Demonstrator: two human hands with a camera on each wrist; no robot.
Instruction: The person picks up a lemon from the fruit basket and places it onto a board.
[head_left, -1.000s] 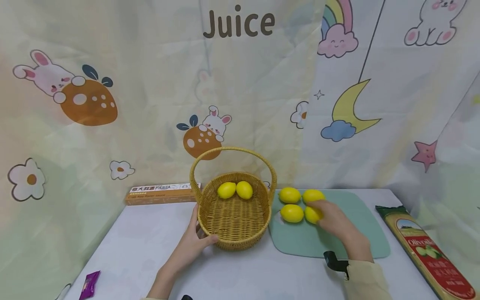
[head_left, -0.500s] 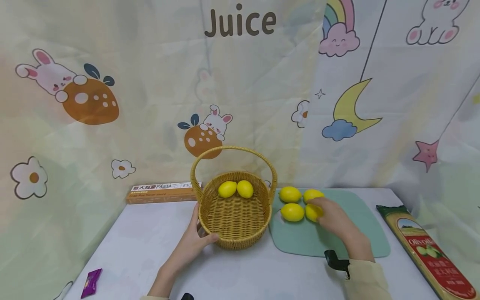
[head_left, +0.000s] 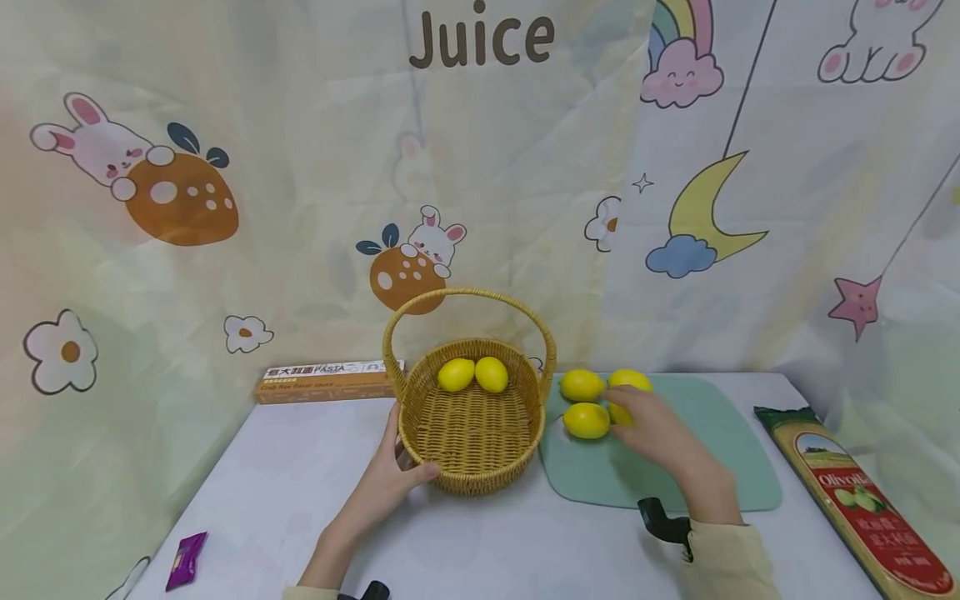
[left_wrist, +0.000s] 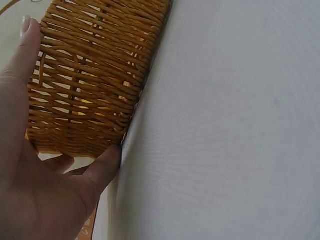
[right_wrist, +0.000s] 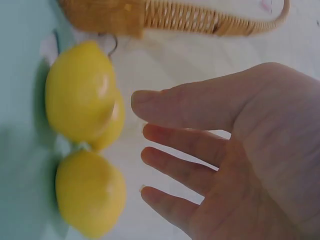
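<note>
In the head view, two lemons (head_left: pixel 456 375) lie at the back inside a round wicker basket (head_left: pixel 480 437) with a tall arched handle. My left hand (head_left: pixel 386 483) holds the basket's left side, its thumb at the front rim. The left wrist view shows the fingers of that hand (left_wrist: pixel 50 195) against the woven wall (left_wrist: pixel 90 75). Over a green cutting board (head_left: pixel 720 450), my right hand (head_left: pixel 663 433) hovers beside several more lemons (head_left: pixel 586 421), partly covering one. From the right wrist, its fingers look spread and bare, apart from the nearby lemons (right_wrist: pixel 90 192).
A pasta box (head_left: pixel 326 383) lies at the back left of the white table (head_left: pixel 300 467). To the right of the board is a long olive-oil pasta packet (head_left: pixel 855 500). A small purple wrapped sweet (head_left: pixel 186 560) sits near the left edge. A printed curtain hangs behind.
My right hand has come up slightly off the front right lemon and shifted a little left, its fingers now nearer the left lemons. The left hand and basket stay put.
</note>
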